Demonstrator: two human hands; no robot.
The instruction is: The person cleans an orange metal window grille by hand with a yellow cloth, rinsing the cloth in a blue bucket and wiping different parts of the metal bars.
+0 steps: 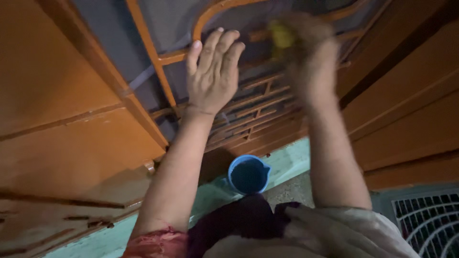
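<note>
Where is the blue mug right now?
In the head view the blue mug stands low at centre, on the green sill below the orange grille, between the person's two forearms.

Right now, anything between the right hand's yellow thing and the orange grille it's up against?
Nothing visible. The right hand, motion-blurred, holds a yellow thing right at the orange metal grille; actual contact can't be judged through the blur. The left hand lies flat on the grille beside it, not in front. The blue mug sits below on the floor.
</note>
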